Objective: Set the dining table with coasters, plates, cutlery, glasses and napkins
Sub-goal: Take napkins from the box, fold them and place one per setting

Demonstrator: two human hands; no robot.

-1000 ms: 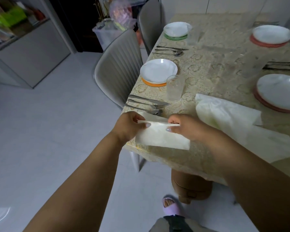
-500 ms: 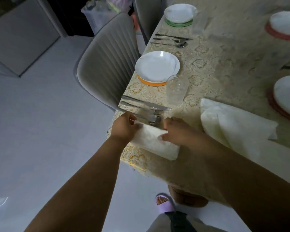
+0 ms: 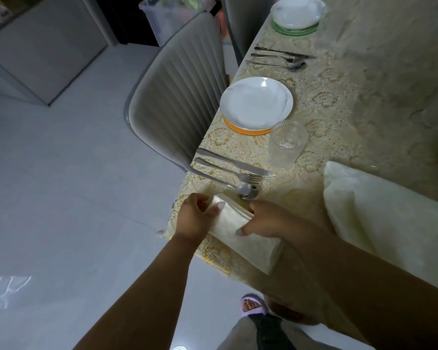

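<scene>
Both hands hold a folded napkin (image 3: 240,231) at the near left corner of the tabletop (image 3: 364,102): the left hand (image 3: 195,218) pinches its left end with thumb on top, and the right hand (image 3: 266,221) grips it from the right, fingers curled over the fold. The napkin lies on the cloth, just in front of a spoon (image 3: 247,192), fork (image 3: 228,169) and knife (image 3: 235,161) set side by side along the left edge. Beyond them stands a glass (image 3: 287,144), touching or nearly touching a white plate (image 3: 256,103) on an orange coaster (image 3: 245,130). Further along the left edge lie more cutlery (image 3: 281,59) and a second plate (image 3: 297,12) on a green coaster (image 3: 295,30). A pile of napkins (image 3: 379,205) lies toward the near right.
</scene>
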